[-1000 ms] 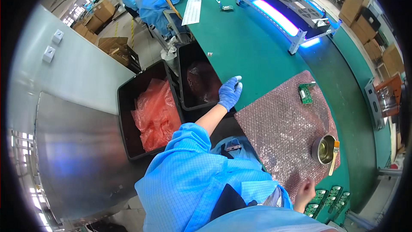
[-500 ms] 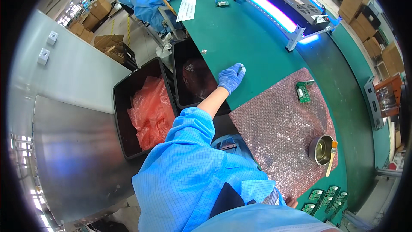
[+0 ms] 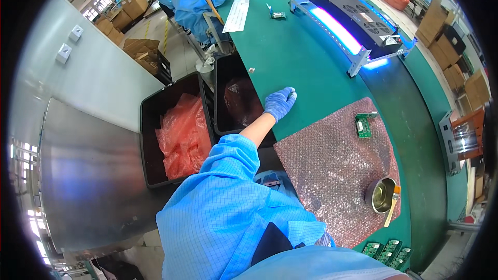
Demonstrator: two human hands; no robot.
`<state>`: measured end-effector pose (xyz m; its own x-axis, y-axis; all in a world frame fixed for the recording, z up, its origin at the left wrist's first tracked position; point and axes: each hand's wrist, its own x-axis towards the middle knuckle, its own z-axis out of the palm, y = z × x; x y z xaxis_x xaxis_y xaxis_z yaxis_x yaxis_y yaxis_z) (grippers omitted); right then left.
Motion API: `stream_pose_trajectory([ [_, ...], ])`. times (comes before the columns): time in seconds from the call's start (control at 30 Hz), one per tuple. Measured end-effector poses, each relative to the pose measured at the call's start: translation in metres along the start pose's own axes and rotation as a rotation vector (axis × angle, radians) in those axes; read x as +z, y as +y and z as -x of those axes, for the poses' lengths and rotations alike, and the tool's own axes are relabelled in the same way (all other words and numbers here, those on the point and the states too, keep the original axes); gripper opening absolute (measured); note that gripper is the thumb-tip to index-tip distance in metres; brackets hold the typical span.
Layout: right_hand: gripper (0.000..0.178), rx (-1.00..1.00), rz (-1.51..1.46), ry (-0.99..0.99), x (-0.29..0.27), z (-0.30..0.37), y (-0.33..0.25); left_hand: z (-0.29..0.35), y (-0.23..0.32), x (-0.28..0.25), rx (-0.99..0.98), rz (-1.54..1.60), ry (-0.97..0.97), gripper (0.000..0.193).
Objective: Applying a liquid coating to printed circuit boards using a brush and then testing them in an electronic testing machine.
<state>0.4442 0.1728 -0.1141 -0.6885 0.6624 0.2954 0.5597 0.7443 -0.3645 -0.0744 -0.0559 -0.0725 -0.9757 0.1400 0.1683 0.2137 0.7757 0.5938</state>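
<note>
My left hand (image 3: 280,102), in a blue knit glove, rests on the green tabletop (image 3: 316,72) near its left edge. Its fingers are curled closed, and nothing shows in them. My right hand is out of view. To the right of my left hand lies a sheet of pinkish bubble wrap (image 3: 327,161). A green circuit board (image 3: 364,126) sits on its far part. On its near right part stands a round metal bowl (image 3: 374,195) holding clear yellowish liquid. A flat brush (image 3: 392,207) with a pale handle leans against the bowl's right side.
Several circuit boards (image 3: 386,253) lie at the near right. A lamp unit (image 3: 358,18) glowing violet straddles the far bench. Left of the bench stand two black bins, one with red plastic film (image 3: 184,135). A co-worker in blue (image 3: 199,2) sits at the far left.
The view has shifted slightly, so the bench contents appear lower. My right fingertips, seen at the bubble wrap's near edge before, are out of view. My left hand stays at the same spot.
</note>
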Motion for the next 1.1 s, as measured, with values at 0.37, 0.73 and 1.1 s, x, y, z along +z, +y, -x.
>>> stream_pose_trajectory([
  [0.37, 0.006, 0.183, -0.160, -0.128, -0.024, -0.013, -0.024, -0.028, -0.042, 0.031, 0.510, -0.602, 0.011, 0.020],
  [0.73, 0.014, 0.266, -0.249, 0.030, -0.021, -0.009, -0.021, -0.044, 0.131, 0.105, 0.450, 0.233, -0.353, 0.031],
  [1.1, 0.012, 0.216, -0.246, 0.057, -0.028, -0.020, -0.027, -0.061, 0.171, 0.097, 0.570, 0.259, -0.189, 0.024],
])
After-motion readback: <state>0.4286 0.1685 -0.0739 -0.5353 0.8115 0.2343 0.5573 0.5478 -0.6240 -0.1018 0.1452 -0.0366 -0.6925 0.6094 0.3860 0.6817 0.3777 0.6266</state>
